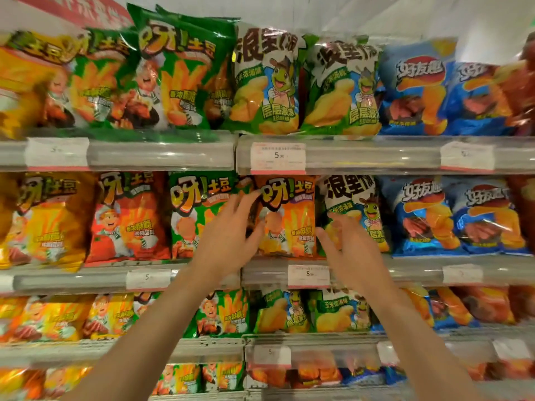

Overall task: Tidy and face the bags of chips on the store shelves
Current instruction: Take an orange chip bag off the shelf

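On the second shelf [405, 269] from the top, a person reaches both bare arms toward an orange bag [289, 218] of chips that stands upright near the middle of the row. Their left hand [228, 238] is spread open, fingers fanned, with the fingertips touching the bag's upper left edge. Their right hand [350, 250] is also open, palm toward the bag's right side, resting against or just beside it and a white-and-green bag [351, 206] next to it; which of the two it touches is hard to tell. Neither hand is gripping anything.

Most of the work looks done. Bags on the top shelf and this shelf stand upright with their fronts outward, grouped by colour: yellow, red, green, orange, then blue bags [451, 215] at the right. The orange bag seems to be the one being squared up now, sitting a little behind its green neighbour. Lower shelves, partly hidden by the arms and blurred, show bags leaning back more loosely and likely still need straightening.
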### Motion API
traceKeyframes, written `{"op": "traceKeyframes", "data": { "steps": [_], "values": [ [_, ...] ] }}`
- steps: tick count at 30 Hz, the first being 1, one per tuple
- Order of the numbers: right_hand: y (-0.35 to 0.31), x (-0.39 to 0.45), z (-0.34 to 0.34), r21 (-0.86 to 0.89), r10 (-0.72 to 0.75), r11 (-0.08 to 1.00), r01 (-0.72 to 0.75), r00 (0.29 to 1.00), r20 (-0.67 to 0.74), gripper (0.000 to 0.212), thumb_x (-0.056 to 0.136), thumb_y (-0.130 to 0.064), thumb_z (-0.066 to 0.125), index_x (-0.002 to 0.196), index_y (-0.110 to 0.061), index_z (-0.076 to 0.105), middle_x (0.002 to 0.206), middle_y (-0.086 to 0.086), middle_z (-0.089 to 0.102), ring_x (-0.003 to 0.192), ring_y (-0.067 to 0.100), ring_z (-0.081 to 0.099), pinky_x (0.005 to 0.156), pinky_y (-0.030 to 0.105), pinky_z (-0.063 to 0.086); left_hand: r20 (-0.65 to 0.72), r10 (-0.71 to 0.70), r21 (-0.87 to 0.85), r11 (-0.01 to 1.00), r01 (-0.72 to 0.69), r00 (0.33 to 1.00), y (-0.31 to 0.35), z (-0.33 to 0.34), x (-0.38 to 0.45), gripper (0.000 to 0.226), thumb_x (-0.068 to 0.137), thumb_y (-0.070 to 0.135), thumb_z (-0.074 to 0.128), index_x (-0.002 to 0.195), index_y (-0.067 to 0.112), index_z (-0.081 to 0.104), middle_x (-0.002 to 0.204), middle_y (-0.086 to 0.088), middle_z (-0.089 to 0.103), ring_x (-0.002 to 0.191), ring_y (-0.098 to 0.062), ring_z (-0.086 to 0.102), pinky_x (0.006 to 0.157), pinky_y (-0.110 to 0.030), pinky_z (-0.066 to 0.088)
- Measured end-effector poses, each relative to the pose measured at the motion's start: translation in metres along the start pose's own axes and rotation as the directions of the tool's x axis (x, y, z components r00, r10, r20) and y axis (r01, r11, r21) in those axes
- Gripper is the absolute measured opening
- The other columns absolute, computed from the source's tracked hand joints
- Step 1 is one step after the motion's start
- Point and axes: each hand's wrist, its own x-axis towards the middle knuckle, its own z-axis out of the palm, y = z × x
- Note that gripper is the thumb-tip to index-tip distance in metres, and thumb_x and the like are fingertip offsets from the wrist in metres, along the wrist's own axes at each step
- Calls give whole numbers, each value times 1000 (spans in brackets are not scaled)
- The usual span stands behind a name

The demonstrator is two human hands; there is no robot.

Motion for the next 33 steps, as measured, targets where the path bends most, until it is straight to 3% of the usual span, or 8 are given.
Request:
{"op": "traceKeyframes", "data": {
  "steps": [4, 9, 13, 18, 22, 26, 30, 33],
  "values": [
    [-8, 41, 1, -28, -16, 999, 19, 995, 96, 50, 98, -53, 46, 134, -18, 51, 121, 4, 64, 96, 23, 67, 78, 39, 56, 80, -66, 22, 998, 64, 995, -2, 8, 27, 61, 97, 40, 52, 151, 26, 27, 145, -11, 40, 108, -34, 61, 82, -42, 52],
    [-5, 66, 15, -79, 53, 996, -31, 954, 296, 57, 98, -55, 39, 142, -20, 29, 98, 7, 68, 83, 29, 68, 69, 38, 52, 200, -120, 32, 993, 116, 972, -1, 37, 33, 61, 101, 42, 42, 155, 30, 14, 150, -18, 32, 106, -42, 62, 87, -48, 51],
    [-1, 64, 30, 94, 130, 979, -180, 912, 389, 70, 98, -56, 42, 154, -28, 9, 113, 8, 69, 93, 27, 69, 84, 41, 56, 269, -253, -110, 951, 290, 930, -6, 59, 33, 60, 102, 51, 35, 154, 41, 7, 154, -15, 27, 109, -41, 60, 92, -47, 48],
    [1, 62, 43, 310, 162, 903, -298, 904, 396, 66, 97, -52, 49, 152, -32, 19, 136, 2, 60, 114, 25, 63, 101, 45, 50, 283, -317, -291, 871, 396, 905, -4, 67, 32, 64, 100, 50, 42, 151, 51, 4, 150, -6, 40, 118, -28, 57, 96, -37, 39],
    [0, 75, 32, 314, 151, 903, -294, 901, 406, 64, 94, -58, 49, 148, -35, 25, 136, 1, 59, 116, 25, 63, 100, 46, 51, 250, -349, -346, 839, 420, 903, -2, 60, 41, 64, 97, 53, 45, 150, 52, 9, 150, -6, 43, 120, -27, 57, 100, -44, 46],
    [-7, 81, 5, 330, 100, 914, -237, 918, 384, 51, 100, -51, 46, 143, -24, 42, 124, -2, 62, 107, 19, 63, 95, 35, 50, 187, -324, -387, 844, 372, 928, 7, 45, 48, 59, 98, 51, 46, 151, 49, 18, 146, -1, 49, 125, -29, 54, 100, -47, 47],
    [-1, 62, -14, 381, 84, 896, -226, 931, 355, 31, 98, -55, 46, 121, -36, 50, 110, -12, 67, 97, 9, 67, 90, 34, 54, 172, -337, -489, 787, 378, 926, 19, 38, 34, 68, 88, 67, 46, 149, 47, 23, 143, 6, 52, 118, -26, 59, 95, -50, 52],
    [-4, 36, -28, 436, 82, 872, -221, 946, 314, 24, 99, -49, 48, 120, -38, 47, 95, -21, 65, 77, -9, 64, 64, 9, 47, 166, -367, -585, 710, 392, 915, 31, 38, 17, 67, 93, 56, 56, 151, 34, 31, 143, 10, 51, 123, -13, 54, 102, -38, 48]
  ]
}}
